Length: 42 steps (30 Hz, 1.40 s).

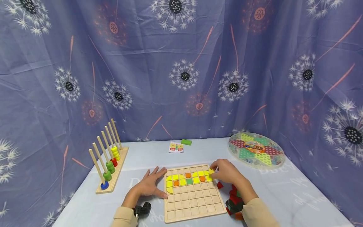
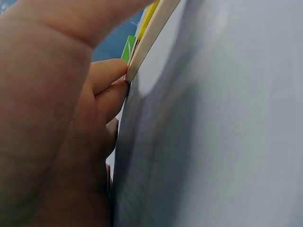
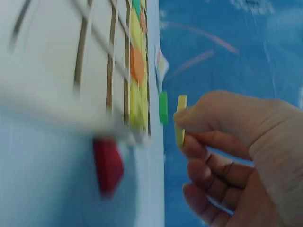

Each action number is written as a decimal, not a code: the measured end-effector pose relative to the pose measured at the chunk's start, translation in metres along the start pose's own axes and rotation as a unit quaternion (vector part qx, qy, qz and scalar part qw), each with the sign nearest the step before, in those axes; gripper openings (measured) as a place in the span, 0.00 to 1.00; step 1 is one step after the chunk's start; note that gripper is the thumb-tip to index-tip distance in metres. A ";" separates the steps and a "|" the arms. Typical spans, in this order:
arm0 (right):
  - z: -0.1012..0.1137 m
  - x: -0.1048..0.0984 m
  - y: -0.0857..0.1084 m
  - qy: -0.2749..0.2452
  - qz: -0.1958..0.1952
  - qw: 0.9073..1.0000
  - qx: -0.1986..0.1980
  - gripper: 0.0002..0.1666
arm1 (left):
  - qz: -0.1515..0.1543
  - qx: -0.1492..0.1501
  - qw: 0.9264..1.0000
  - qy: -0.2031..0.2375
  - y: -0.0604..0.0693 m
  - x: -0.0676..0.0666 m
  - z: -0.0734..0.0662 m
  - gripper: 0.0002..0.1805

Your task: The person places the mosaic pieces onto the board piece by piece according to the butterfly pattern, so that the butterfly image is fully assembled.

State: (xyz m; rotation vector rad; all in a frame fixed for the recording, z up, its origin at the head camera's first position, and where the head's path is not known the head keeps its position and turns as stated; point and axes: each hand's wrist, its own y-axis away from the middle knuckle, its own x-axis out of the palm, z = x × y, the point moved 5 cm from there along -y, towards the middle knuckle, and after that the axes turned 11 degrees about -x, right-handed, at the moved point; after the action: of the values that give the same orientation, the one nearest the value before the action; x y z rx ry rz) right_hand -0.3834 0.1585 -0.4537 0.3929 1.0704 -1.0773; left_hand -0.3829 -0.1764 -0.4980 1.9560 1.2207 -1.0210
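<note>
A wooden grid board (image 1: pixel 195 198) lies on the table, with yellow pieces (image 1: pixel 169 184), orange rounds (image 1: pixel 188 175) and a green square (image 1: pixel 189 181) in its upper rows. My left hand (image 1: pixel 150 185) rests along the board's left side, fingers spread, the thumb near its edge. In the left wrist view, fingertips (image 2: pixel 120 71) touch the board's edge (image 2: pixel 147 42). Over the upper right corner, my right hand (image 1: pixel 225 171) pinches a small yellow piece (image 3: pixel 181 120) between thumb and fingers. The right wrist view shows that piece held above the board.
Loose red pieces (image 1: pixel 234 197) lie under the right forearm, one red piece (image 1: pixel 220 185) beside the board. A peg stand with coloured beads (image 1: pixel 120 160) stands left. Behind are a pattern card (image 1: pixel 176 147) and a green block (image 1: pixel 186 142); a round checkers board (image 1: pixel 256 149) lies back right.
</note>
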 end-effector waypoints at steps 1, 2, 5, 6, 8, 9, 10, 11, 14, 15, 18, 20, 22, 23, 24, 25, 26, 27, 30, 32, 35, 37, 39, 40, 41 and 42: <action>0.009 0.003 -0.003 0.000 0.009 1.000 -0.022 0.14 | -0.001 -0.001 1.000 -0.002 0.000 0.000 0.000 0.65; 0.019 0.005 -0.006 0.001 0.017 0.999 -0.046 0.15 | -0.004 -0.003 1.000 -0.005 0.000 0.000 0.000 0.65; 0.046 0.016 -0.016 0.006 0.037 0.994 -0.103 0.16 | -0.015 -0.005 1.000 -0.007 0.000 -0.001 0.000 0.64; 0.054 0.020 -0.020 0.008 0.040 0.993 -0.114 0.16 | -0.015 -0.010 1.000 -0.008 0.000 -0.001 0.000 0.64; 0.069 0.029 -0.026 0.016 0.045 0.990 -0.132 0.16 | -0.016 -0.011 1.000 -0.003 0.000 -0.001 0.000 0.63; 0.076 0.034 -0.028 0.023 0.046 0.989 -0.139 0.15 | -0.016 -0.009 1.000 0.002 0.000 -0.002 0.000 0.62; 0.082 0.040 -0.031 0.031 0.048 0.987 -0.147 0.15 | -0.012 -0.010 1.000 0.002 0.000 -0.001 0.000 0.61; 0.088 0.045 -0.032 0.040 0.051 0.986 -0.154 0.15 | -0.009 -0.010 1.000 0.004 0.001 -0.001 0.000 0.61; 0.103 0.061 -0.034 0.063 0.063 0.980 -0.177 0.14 | -0.002 -0.010 1.000 0.002 0.001 -0.001 -0.001 0.60; 0.107 0.065 -0.035 0.068 0.066 0.978 -0.184 0.14 | -0.001 -0.008 1.000 0.002 0.001 -0.001 -0.002 0.60; 0.113 0.075 -0.035 0.080 0.066 0.975 -0.196 0.15 | 0.000 -0.008 1.000 0.002 0.000 -0.001 -0.003 0.60; 0.115 0.079 -0.035 0.081 0.063 0.975 -0.197 0.15 | -0.001 -0.004 1.000 0.005 0.000 -0.002 -0.005 0.60; 0.115 0.081 -0.035 0.075 0.062 0.976 -0.193 0.15 | 0.000 -0.003 1.000 0.005 0.000 -0.003 -0.006 0.60; 0.115 0.082 -0.035 0.067 0.064 0.977 -0.191 0.14 | 0.001 -0.003 1.000 0.004 0.000 -0.003 -0.006 0.60; 0.114 0.083 -0.034 0.061 0.066 0.978 -0.187 0.14 | 0.002 -0.004 1.000 0.005 0.000 -0.003 -0.006 0.60; 0.113 0.084 -0.034 0.055 0.067 0.979 -0.185 0.13 | 0.002 -0.003 1.000 0.003 0.000 -0.003 -0.006 0.60; 0.113 0.084 -0.034 0.050 0.068 0.980 -0.181 0.13 | 0.002 -0.003 1.000 0.002 0.000 -0.002 -0.006 0.60; 0.112 0.085 -0.033 0.046 0.069 0.980 -0.179 0.13 | 0.003 -0.003 1.000 0.002 0.000 -0.002 -0.006 0.60; 0.111 0.085 -0.032 0.043 0.069 0.982 -0.171 0.12 | 0.001 -0.003 1.000 0.001 -0.001 -0.002 -0.005 0.60; 0.110 0.086 -0.032 0.042 0.069 0.982 -0.169 0.12 | 0.001 -0.004 1.000 0.001 -0.001 -0.002 -0.005 0.60; 0.110 0.086 -0.032 0.036 0.072 0.982 -0.170 0.12 | 0.002 -0.008 1.000 0.000 -0.001 0.000 -0.004 0.60; 0.109 0.086 -0.032 0.030 0.075 0.982 -0.172 0.12 | -0.001 -0.008 1.000 -0.001 -0.001 0.000 -0.003 0.61; 0.109 0.086 -0.032 0.025 0.078 0.982 -0.171 0.12 | -0.003 -0.008 1.000 -0.001 -0.001 0.000 -0.003 0.61; 0.109 0.086 -0.032 0.025 0.080 0.982 -0.170 0.12 | -0.004 -0.008 1.000 -0.002 -0.001 0.001 -0.002 0.61; 0.109 0.086 -0.032 0.027 0.082 0.982 -0.168 0.13 | -0.004 -0.009 1.000 -0.002 0.000 0.001 -0.002 0.61; 0.110 0.086 -0.031 0.030 0.084 0.982 -0.166 0.13 | -0.004 -0.008 1.000 0.000 0.000 0.001 -0.002 0.61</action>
State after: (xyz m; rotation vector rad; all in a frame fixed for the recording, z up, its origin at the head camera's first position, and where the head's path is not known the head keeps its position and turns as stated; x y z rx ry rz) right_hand -0.3486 0.0205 -0.4688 0.2434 1.2240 -0.7240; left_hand -0.3825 -0.1745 -0.4981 1.9391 1.2345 -1.0120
